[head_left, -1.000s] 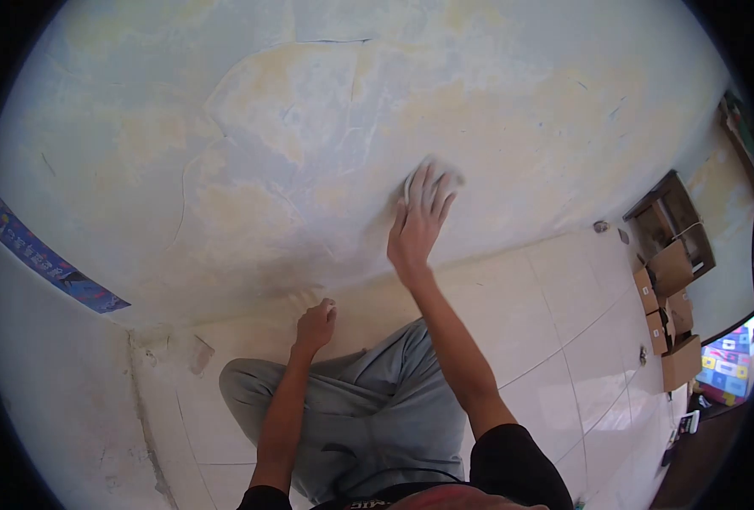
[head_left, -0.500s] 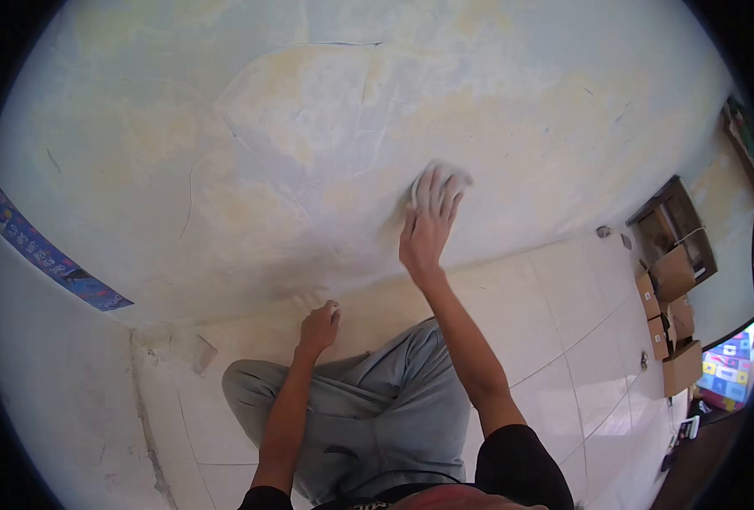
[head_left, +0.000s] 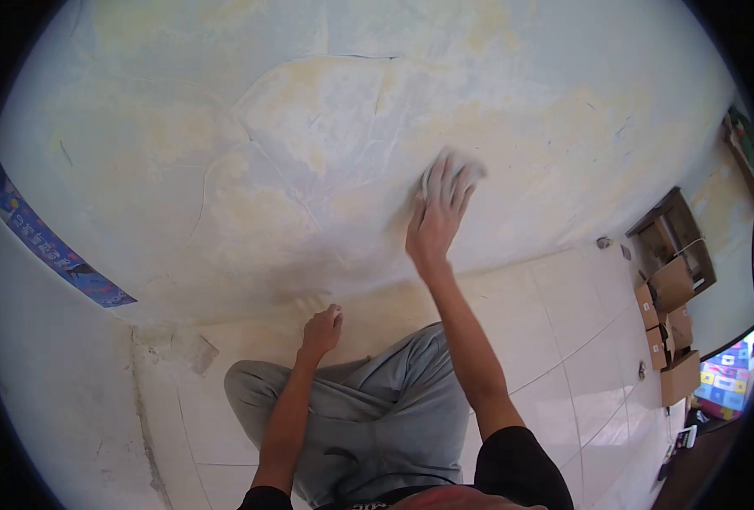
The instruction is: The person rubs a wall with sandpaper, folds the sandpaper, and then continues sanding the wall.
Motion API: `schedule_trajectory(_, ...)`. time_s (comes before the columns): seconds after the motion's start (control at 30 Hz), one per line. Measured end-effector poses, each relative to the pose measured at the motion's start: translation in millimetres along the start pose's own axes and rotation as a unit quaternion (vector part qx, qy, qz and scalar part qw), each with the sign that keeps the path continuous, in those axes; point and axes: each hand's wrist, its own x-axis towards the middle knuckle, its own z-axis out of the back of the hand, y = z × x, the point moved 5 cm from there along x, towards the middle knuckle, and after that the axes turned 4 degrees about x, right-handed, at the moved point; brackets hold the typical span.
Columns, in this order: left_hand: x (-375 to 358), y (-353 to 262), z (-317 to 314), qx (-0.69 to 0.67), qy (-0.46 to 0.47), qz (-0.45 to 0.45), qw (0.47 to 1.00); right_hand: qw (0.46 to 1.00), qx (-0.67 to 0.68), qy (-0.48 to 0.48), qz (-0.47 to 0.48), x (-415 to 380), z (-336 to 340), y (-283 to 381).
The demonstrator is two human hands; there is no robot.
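Note:
My right hand (head_left: 438, 217) presses flat-fingered against the patchy white and yellow wall (head_left: 309, 110). Under its white-dusted fingertips is a pale grey pad (head_left: 432, 183) that looks like sandpaper; motion blur hides its edges. Low down near the foot of the wall, above my crossed legs (head_left: 368, 408), my left hand (head_left: 321, 331) is held with its fingers curled in. A whitish spot shows at its fingertips, and whatever it may hold is hidden. Thin cracks and raised lines run across the wall around the right hand.
Pale floor tiles (head_left: 555, 340) meet the wall's base. On the left a blue printed strip (head_left: 50, 246) runs along the corner. Cardboard boxes (head_left: 672, 340) and a wooden frame (head_left: 674, 238) stand at the right, near a bright, colourful screen (head_left: 729, 374).
My right hand has shifted slightly up and right in view, the pad still beneath its fingers. The view has tilted a little; my left hand has stayed almost in place.

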Motion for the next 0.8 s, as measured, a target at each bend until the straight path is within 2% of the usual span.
schedule_trajectory(0.07,-3,1,-2,-0.022,-0.002,-0.019,1.000,0.995,-0.029,0.082,-0.038,-51,-22,-9)
schedule_trajectory(0.13,-6,3,-4,-0.013,0.003,-0.015,1.000,0.996,-0.024,0.076,-0.033,-63,-26,-8)
schedule_trajectory(0.2,-5,7,-5,0.001,0.005,-0.013,1.000,0.997,-0.019,0.064,-0.030,-54,-29,-8)
schedule_trajectory(0.33,-1,7,-6,-0.007,0.004,-0.004,1.000,1.000,0.014,-0.024,-0.004,26,6,19)
schedule_trajectory(0.4,-1,8,-10,-0.004,0.019,0.002,1.000,0.998,0.036,-0.060,0.000,34,13,21)
schedule_trajectory(0.5,-3,10,-12,0.018,0.001,-0.017,1.000,0.999,0.014,-0.038,0.004,14,5,13)
schedule_trajectory(0.57,-5,9,-7,0.016,0.022,0.012,1.000,0.999,0.003,0.044,-0.007,-33,-17,-4)
schedule_trajectory(0.67,-7,7,-3,0.009,0.012,0.004,1.000,0.995,-0.023,0.098,-0.016,-73,-32,-17)
schedule_trajectory(0.8,-1,9,-6,0.006,0.021,0.003,1.000,1.000,0.015,-0.025,0.009,17,2,11)
